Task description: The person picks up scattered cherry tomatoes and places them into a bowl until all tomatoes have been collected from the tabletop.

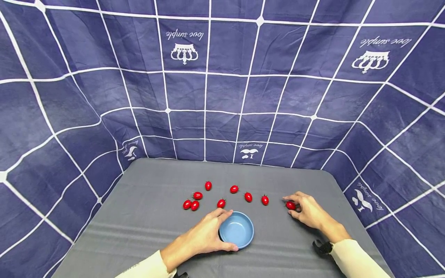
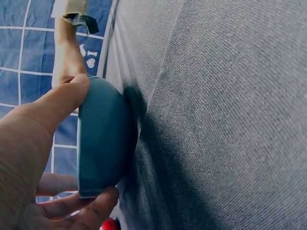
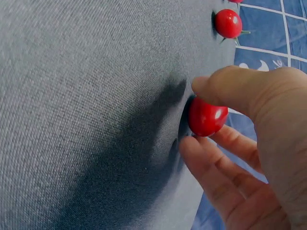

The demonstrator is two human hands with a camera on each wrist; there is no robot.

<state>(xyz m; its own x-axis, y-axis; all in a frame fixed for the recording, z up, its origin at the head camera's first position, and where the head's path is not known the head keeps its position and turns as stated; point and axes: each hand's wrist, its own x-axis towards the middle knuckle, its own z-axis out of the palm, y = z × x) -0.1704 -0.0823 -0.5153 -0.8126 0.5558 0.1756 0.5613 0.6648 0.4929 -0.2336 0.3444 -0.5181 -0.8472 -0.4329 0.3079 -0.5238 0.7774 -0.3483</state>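
The right hand (image 1: 307, 211) has its thumb and fingers loosely parted around a tomato (image 1: 290, 205) on the table's (image 1: 278, 255) right, seemingly without firm grip. The left hand (image 1: 206, 233) grips the bowl (image 1: 237, 230) by its near and far edges, likely steadying it; other tomatoes (image 1: 248, 197) lie beyond.

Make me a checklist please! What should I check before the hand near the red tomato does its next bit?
1. Left hand steadying the blue bowl: ok, it grips the side.
2. Bowl's opening facing up: ok.
3. Room inside the bowl: ok, nothing in it.
4. Right hand at the rightmost tomato: ok, its fingers are right beside it.
5. Firm pinch on that tomato: cannot tell; contact isn't clear.
6. Straight way to the bowl: probably ok, the neighbouring tomato sits farther back.
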